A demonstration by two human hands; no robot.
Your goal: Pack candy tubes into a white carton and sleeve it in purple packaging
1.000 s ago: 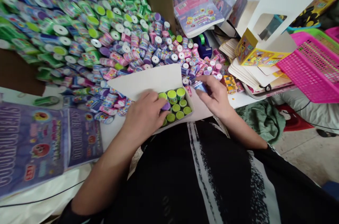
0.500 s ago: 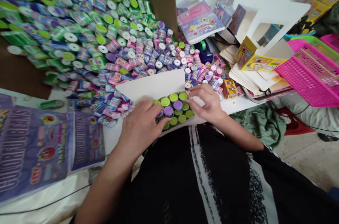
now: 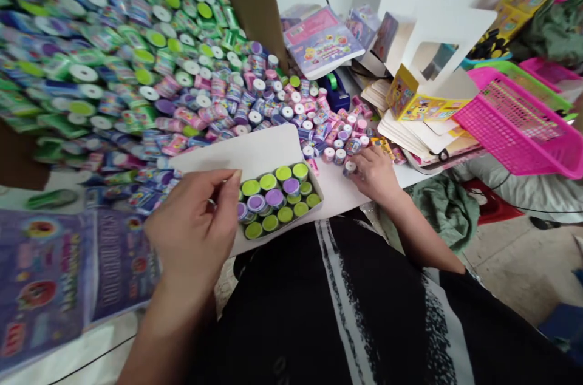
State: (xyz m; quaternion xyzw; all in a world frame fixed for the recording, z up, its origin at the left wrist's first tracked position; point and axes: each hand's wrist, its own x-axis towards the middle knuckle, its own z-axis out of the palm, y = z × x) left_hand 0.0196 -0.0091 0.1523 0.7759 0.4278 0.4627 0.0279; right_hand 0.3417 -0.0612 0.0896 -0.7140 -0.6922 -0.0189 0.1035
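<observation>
Head view: left hand (image 3: 194,224) hovers just left of the open white cardboard box (image 3: 255,157), fingers loosely curled, holding nothing I can see. The box sits at the near edge of the white surface (image 3: 339,190), packed with small green- and purple-lidded round tubs (image 3: 273,198). Right hand (image 3: 376,172) is right of the box, fingers pinching a white-capped tub (image 3: 350,167) at the edge of the big loose tub pile (image 3: 182,87). Pink plastic basket (image 3: 523,130) far right.

Free strip of white table (image 3: 339,190) ran btwn the open box (image 3: 277,200) and right hand (image 3: 376,173). Heap of small tubs (image 3: 182,69) blocked the far side; pink basket (image 3: 519,124) and card stack (image 3: 423,133) crowded the right.
</observation>
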